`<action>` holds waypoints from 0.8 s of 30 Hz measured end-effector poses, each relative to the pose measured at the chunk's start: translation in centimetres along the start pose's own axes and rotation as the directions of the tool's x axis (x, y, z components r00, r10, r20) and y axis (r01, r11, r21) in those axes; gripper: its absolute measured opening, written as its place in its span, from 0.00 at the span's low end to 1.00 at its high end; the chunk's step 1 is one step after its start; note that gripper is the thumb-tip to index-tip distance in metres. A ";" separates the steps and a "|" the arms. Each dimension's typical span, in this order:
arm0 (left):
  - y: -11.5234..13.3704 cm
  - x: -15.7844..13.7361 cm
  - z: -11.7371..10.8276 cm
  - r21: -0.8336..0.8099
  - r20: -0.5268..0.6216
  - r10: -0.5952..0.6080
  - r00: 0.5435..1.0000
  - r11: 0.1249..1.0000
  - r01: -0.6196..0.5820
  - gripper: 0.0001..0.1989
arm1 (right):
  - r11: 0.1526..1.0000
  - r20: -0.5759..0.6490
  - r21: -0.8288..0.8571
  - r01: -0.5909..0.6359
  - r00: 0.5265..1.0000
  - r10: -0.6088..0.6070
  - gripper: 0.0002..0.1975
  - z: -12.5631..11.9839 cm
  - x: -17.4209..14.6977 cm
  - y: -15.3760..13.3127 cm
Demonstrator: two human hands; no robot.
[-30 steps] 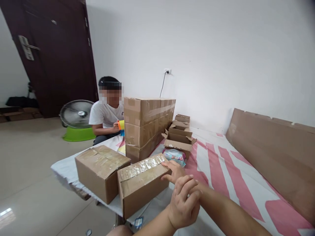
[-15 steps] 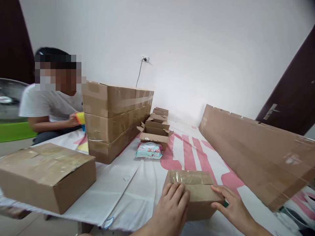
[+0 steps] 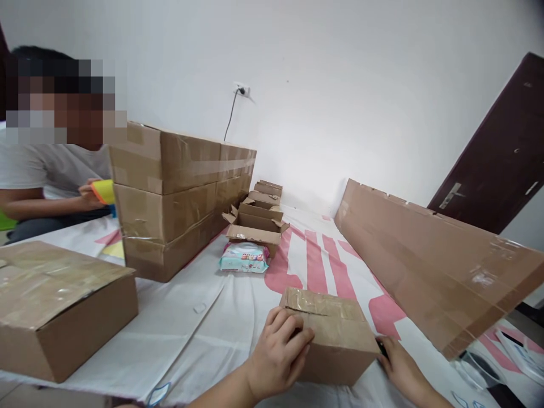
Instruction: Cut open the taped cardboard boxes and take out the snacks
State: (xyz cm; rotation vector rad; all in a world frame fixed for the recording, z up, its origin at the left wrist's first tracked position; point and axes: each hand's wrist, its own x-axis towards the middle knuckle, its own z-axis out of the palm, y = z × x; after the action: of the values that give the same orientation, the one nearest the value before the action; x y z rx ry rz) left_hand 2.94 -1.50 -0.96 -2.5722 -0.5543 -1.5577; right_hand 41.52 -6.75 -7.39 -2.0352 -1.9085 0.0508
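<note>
A small taped cardboard box sits on the cloth right in front of me. My left hand has its fingers bent over the box's near left edge and presses against it. At the box's right corner, my right hand is closed around a small dark object, mostly hidden by the fingers; its kind I cannot make out. Brown tape runs along the box's far top side, where a slit or raised flap edge shows.
A closed box stands at the left, with stacked boxes behind it. Wet wipes lie before open boxes. A long cardboard panel leans at the right. A co-worker sits at far left, holding something yellow.
My right hand has slid off the box's top right edge to beside its right corner, and the dark object shows in it. My left hand has shifted left. The view has turned slightly right.
</note>
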 end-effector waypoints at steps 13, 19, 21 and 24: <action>-0.6 -1.2 1.5 0.086 -0.131 0.065 0.989 0.995 -0.054 0.12 | 0.810 0.072 0.083 0.581 0.807 -0.586 0.20 -11.7 5.8 -17.8; -0.8 -1.4 0.9 0.124 -0.100 0.090 0.991 0.989 -0.077 0.14 | 0.748 0.433 0.126 0.651 0.643 -0.632 0.23 -12.6 7.0 -23.4; -0.8 -1.4 0.7 0.132 -0.075 0.092 0.993 0.988 -0.082 0.15 | 0.752 0.462 0.107 0.651 0.637 -0.617 0.24 -12.8 7.1 -23.8; -0.8 -1.4 0.5 0.137 -0.072 0.096 0.993 0.987 -0.085 0.14 | 0.782 0.453 0.061 0.621 0.681 -0.576 0.24 -13.1 6.7 -23.2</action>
State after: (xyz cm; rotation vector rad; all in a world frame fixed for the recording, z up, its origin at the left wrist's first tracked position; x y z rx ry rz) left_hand 2.50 -1.02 -2.49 -2.3921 -0.5083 -1.5292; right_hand 23.27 -2.47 12.70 -1.4093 -2.8469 0.2919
